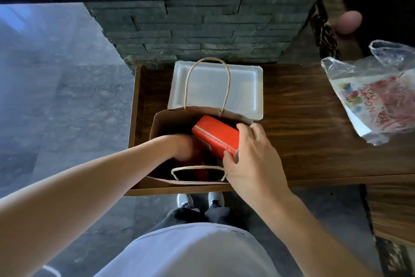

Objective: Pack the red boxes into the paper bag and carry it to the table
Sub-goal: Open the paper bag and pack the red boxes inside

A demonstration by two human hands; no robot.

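A brown paper bag with twisted handles stands open on the dark wooden counter. My right hand grips a red box with a pale stripe, tilted over the bag's mouth at its right side. My left hand reaches down inside the bag, and its fingers are hidden in the dark interior. Something red shows deep in the bag beneath it, too dim to make out.
A white foam tray lies behind the bag against a grey stone wall. A clear plastic bag with red printed packets rests on the counter at right. Grey tiled floor lies to the left, and my shoes stand below the counter edge.
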